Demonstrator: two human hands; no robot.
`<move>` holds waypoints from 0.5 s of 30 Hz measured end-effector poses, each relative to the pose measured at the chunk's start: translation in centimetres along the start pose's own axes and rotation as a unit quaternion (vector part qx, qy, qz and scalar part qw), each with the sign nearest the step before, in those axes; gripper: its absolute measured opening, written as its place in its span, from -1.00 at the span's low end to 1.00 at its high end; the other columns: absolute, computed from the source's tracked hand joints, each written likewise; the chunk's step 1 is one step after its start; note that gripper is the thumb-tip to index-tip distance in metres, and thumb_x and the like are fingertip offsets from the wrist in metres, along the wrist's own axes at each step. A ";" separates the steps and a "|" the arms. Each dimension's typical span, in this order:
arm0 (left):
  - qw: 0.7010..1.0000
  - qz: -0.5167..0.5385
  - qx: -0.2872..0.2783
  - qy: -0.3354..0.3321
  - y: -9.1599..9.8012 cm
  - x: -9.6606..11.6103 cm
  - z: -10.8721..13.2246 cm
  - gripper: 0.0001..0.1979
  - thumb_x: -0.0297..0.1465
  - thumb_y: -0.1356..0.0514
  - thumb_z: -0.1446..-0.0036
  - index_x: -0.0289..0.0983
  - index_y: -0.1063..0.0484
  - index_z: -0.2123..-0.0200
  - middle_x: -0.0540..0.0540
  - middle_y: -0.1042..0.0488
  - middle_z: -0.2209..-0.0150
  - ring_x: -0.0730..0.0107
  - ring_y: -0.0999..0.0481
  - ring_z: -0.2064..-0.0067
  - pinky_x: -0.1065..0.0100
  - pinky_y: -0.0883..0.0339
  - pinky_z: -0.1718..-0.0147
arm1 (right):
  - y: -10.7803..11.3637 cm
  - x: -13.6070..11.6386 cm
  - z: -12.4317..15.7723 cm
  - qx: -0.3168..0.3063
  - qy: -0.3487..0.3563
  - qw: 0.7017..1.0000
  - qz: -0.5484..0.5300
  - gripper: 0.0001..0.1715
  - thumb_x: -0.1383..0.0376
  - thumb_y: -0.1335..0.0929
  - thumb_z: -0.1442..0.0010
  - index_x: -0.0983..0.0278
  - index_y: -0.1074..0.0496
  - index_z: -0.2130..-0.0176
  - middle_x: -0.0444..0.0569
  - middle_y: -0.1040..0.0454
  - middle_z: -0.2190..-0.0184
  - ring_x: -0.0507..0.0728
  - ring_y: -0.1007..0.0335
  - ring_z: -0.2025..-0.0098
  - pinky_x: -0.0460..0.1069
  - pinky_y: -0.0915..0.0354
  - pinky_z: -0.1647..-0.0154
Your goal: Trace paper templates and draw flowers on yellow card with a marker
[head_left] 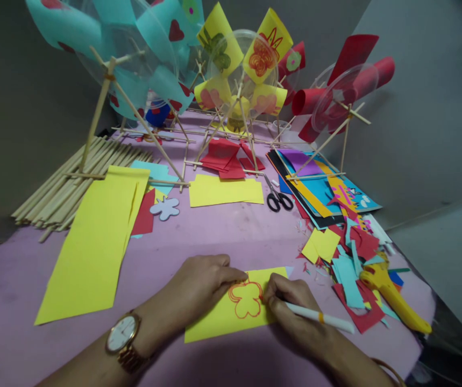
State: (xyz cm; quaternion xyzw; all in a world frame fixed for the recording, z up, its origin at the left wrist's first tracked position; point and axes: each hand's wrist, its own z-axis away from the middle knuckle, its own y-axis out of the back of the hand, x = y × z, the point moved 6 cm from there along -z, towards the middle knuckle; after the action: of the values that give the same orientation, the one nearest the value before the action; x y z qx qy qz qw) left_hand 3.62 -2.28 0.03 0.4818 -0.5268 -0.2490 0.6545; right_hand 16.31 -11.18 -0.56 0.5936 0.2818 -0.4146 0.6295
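A yellow paper strip (210,322) lies on the table in front of me, with a butterfly outline (248,301) drawn on it in orange-red lines. My left hand (210,279) rests on the strip's left part, its thumb and forefinger stretched out to the top of the drawing; a watch is on that wrist. My right hand (291,301) is closed around a white marker (331,317) with an orange band. The marker's tip is at the right side of the outline, mostly hidden by my fingers.
Paper pinwheels on stick frames stand behind: blue (113,32), yellow (225,48), red (354,56). Left are wooden sticks (65,183), yellow sheets (93,247) and a grey butterfly cutout (166,208). Scissors (279,201), paper scraps (349,279) and a yellow glue gun (396,301) lie right.
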 end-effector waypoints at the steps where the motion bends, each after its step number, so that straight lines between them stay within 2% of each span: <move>1: 1.000 0.000 0.000 0.000 0.0 0.0 0.0 -0.72 -0.47 -0.10 -0.23 -0.02 -0.47 0.08 0.05 -0.36 0.45 0.44 -0.38 0.43 0.44 -0.03 0.50 | 0.0 -0.1 0.0 0.000 -0.002 1.000 0.000 -0.85 0.31 -0.15 -0.01 0.21 -0.20 0.54 -0.17 -0.20 0.66 0.04 -0.11 0.60 -0.09 -0.01 0.58; 15: 1.000 -0.004 0.003 -0.004 0.0 0.0 -0.1 -0.73 -0.46 -0.10 -0.24 -0.02 -0.47 0.08 0.05 -0.36 0.45 0.44 -0.38 0.44 0.44 -0.02 0.50 | -0.3 -0.4 -0.2 -0.005 0.008 1.000 -0.008 -0.87 0.32 -0.15 0.01 0.22 -0.21 0.54 -0.17 -0.22 0.66 0.04 -0.11 0.61 -0.09 -0.02 0.59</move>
State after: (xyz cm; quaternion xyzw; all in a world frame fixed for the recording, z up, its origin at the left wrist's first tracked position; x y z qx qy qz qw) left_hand 3.69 -2.25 -0.01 0.4847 -0.5281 -0.2520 0.6502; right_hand 15.89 -10.94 -0.41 0.5916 0.2932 -0.4136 0.6269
